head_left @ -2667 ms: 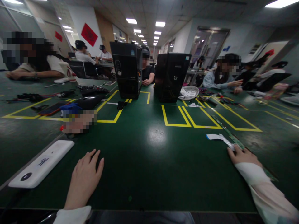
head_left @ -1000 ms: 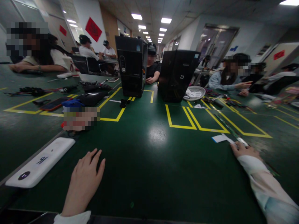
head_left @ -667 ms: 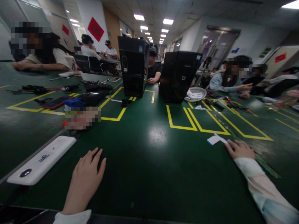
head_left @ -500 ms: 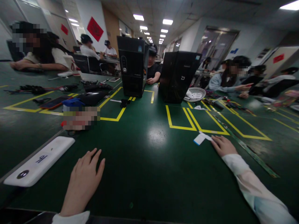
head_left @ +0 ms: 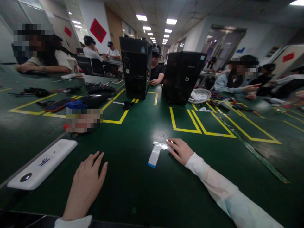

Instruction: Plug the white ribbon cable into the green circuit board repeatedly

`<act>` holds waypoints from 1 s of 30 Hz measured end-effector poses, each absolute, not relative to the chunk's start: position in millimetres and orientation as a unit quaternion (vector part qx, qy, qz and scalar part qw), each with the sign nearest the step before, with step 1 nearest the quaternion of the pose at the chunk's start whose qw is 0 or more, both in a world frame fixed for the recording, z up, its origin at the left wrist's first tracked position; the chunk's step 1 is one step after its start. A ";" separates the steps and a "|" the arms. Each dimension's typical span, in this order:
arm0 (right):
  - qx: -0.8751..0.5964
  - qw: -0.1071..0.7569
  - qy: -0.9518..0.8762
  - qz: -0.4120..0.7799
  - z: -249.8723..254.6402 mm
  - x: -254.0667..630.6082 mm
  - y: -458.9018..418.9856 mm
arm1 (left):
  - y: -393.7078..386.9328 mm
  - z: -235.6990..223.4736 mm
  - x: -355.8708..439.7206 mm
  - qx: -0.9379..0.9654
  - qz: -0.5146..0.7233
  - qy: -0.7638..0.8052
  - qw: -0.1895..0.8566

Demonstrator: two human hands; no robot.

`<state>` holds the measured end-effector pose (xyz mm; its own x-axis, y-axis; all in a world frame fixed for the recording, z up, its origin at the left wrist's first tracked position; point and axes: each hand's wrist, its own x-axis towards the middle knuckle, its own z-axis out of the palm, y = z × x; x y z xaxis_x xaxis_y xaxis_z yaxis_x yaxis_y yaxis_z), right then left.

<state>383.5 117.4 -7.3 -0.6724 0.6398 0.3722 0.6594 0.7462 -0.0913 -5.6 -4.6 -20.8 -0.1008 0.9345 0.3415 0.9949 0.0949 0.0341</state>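
Observation:
Near the middle of the green table lies a white flat ribbon cable, bent at an angle, with a blue strip at its near end. My right hand has its fingertips on the cable's right end; the thumb side is partly hidden, and the cable goes where the hand goes. On the left, my left hand rests palm down with fingers spread, touching only the tabletop. A white power bank-like device sits to the left of that hand.
Two black computer towers stand ahead. A white basket, a long green strip and loose cables lie around. Yellow tape marks the table. Several people sit around and beyond it.
My right hand has moved left toward the table's middle, bringing the ribbon cable along. My left hand has stayed in place. The view has shifted slightly.

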 end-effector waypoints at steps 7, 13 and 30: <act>-0.257 0.197 -0.946 0.037 -3.8 311.6 106.9 | -5.0 -19.4 -3.2 -0.655 -0.132 -0.734 0.119; -0.187 0.151 -0.968 0.075 8.4 294.3 83.8 | -5.0 -18.7 -2.1 -0.657 -0.136 -0.731 0.126; -0.143 0.137 -0.972 0.129 13.1 305.0 83.4 | -1.5 -18.9 -8.6 -0.654 -0.125 -0.740 0.092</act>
